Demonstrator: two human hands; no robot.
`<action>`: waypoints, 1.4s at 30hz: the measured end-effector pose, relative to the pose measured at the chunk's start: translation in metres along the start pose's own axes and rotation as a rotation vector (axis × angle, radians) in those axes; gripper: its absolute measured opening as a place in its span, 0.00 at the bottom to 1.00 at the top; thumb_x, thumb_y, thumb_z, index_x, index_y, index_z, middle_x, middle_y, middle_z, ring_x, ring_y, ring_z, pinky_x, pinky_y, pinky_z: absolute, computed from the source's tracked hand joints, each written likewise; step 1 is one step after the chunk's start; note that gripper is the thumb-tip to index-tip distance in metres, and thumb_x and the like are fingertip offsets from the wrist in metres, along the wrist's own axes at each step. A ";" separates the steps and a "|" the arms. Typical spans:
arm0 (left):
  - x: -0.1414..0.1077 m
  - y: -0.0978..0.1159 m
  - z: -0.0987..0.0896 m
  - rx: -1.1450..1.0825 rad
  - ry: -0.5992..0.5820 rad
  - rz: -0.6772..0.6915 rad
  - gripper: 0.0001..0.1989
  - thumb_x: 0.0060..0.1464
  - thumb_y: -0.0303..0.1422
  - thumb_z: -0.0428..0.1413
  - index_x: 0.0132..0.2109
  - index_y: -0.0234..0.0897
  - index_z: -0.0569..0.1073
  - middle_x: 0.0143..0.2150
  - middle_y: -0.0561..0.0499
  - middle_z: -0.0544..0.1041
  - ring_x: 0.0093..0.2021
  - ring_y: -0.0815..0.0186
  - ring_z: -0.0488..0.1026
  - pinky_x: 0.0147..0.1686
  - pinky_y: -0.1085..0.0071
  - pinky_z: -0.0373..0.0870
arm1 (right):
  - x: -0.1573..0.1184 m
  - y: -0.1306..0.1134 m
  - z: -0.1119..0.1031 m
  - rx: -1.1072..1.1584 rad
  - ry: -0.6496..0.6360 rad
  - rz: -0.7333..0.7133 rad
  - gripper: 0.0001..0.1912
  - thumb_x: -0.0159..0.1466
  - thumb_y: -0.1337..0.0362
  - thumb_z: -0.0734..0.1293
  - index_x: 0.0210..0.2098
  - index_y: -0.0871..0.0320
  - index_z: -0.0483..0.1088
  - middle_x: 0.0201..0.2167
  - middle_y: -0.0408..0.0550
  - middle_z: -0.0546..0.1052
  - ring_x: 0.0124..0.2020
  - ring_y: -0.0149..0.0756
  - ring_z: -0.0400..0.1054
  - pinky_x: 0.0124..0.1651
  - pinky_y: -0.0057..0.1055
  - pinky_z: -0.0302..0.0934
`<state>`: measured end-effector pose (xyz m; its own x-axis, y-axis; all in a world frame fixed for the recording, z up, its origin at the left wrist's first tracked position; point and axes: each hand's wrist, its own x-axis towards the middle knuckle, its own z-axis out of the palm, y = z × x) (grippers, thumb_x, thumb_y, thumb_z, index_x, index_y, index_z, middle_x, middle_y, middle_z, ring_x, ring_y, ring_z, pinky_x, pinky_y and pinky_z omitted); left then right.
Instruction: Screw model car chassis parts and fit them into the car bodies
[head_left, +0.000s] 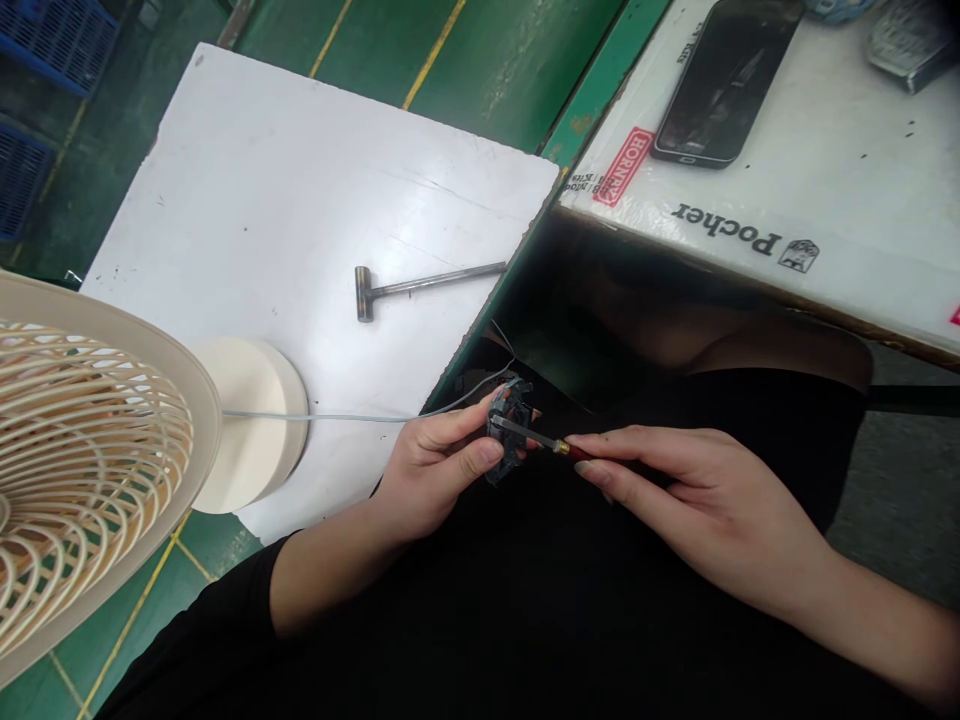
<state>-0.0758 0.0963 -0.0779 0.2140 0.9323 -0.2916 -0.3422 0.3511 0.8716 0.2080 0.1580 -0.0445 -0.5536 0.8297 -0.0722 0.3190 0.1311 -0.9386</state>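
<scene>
"What's nearest on my feed? Talk me through the hands."

"I've got two bare hands in black sleeves, held close together over a dark lap. The left hand (431, 475) is closed around a small dark plastic housing (504, 458), and the right hand (697, 505) pinches a slim screwdriver (536, 437) by its red handle, between thumb and fingers."

"Where does the housing sit from them?"

"Between them, gripped against the left hand and well apart from the right palm. The screwdriver's long axis runs almost level across my view, from the right hand toward the left, and its shaft lies across the housing. I can't make out where the tip lands. A grey cable (337, 417) leaves the housing and runs left."

"And further out?"

"Past the hands is a white-topped bench (225, 180) with a steel hammer (420, 285) lying on it. The cable crosses toward a round cream fan base (255, 425), and the fan's ribbed guard (90, 470) fills the left edge. Farthest off on the right, a white carton (847, 190) printed Pocher carries a black phone (724, 80)."
</scene>
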 end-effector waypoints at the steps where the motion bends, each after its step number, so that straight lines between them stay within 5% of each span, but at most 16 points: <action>1: 0.000 0.000 0.000 0.003 -0.001 -0.002 0.24 0.77 0.36 0.68 0.75 0.50 0.83 0.66 0.41 0.90 0.67 0.48 0.88 0.78 0.43 0.77 | 0.000 0.000 0.000 0.000 0.009 -0.001 0.10 0.78 0.64 0.76 0.55 0.48 0.90 0.48 0.43 0.94 0.43 0.39 0.92 0.45 0.28 0.86; 14: -0.001 0.001 0.003 0.002 0.039 -0.027 0.26 0.75 0.40 0.71 0.75 0.45 0.84 0.67 0.38 0.89 0.65 0.45 0.89 0.76 0.40 0.78 | -0.001 0.000 0.001 0.009 0.012 0.004 0.10 0.79 0.64 0.75 0.54 0.47 0.90 0.45 0.40 0.94 0.39 0.35 0.90 0.42 0.24 0.84; 17: -0.002 0.001 0.003 0.010 0.046 -0.020 0.25 0.75 0.38 0.71 0.75 0.48 0.84 0.66 0.40 0.90 0.69 0.45 0.87 0.79 0.40 0.74 | -0.001 0.000 0.002 0.020 0.034 0.010 0.10 0.78 0.64 0.76 0.54 0.47 0.90 0.48 0.41 0.94 0.44 0.37 0.92 0.47 0.26 0.85; 21: -0.002 0.001 0.003 0.029 0.075 -0.017 0.25 0.74 0.38 0.72 0.74 0.50 0.85 0.71 0.41 0.87 0.75 0.43 0.83 0.83 0.40 0.69 | -0.001 0.000 0.002 0.032 0.018 0.028 0.10 0.79 0.63 0.75 0.54 0.46 0.90 0.44 0.39 0.94 0.38 0.34 0.90 0.42 0.24 0.84; 32: -0.001 0.000 0.001 0.034 0.030 -0.008 0.25 0.76 0.37 0.70 0.75 0.48 0.84 0.63 0.40 0.92 0.66 0.46 0.89 0.76 0.43 0.79 | -0.002 0.003 0.001 0.023 0.041 0.000 0.11 0.78 0.66 0.77 0.56 0.49 0.90 0.49 0.39 0.94 0.46 0.33 0.92 0.51 0.20 0.83; 36: 0.000 0.000 0.002 0.032 0.041 0.007 0.24 0.75 0.36 0.71 0.74 0.51 0.85 0.68 0.42 0.89 0.71 0.45 0.86 0.80 0.42 0.74 | -0.002 0.004 0.001 0.027 0.031 -0.014 0.11 0.79 0.67 0.75 0.56 0.49 0.90 0.46 0.38 0.94 0.39 0.29 0.90 0.45 0.17 0.81; 42: -0.001 -0.001 0.001 0.060 0.037 -0.001 0.25 0.76 0.37 0.70 0.75 0.50 0.84 0.64 0.42 0.91 0.68 0.46 0.88 0.78 0.42 0.77 | -0.003 0.005 0.001 -0.007 0.049 -0.017 0.10 0.78 0.66 0.77 0.56 0.49 0.90 0.49 0.40 0.94 0.45 0.34 0.91 0.50 0.21 0.83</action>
<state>-0.0747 0.0949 -0.0785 0.1801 0.9350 -0.3054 -0.2865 0.3469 0.8931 0.2107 0.1552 -0.0493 -0.5208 0.8528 -0.0396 0.3149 0.1488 -0.9374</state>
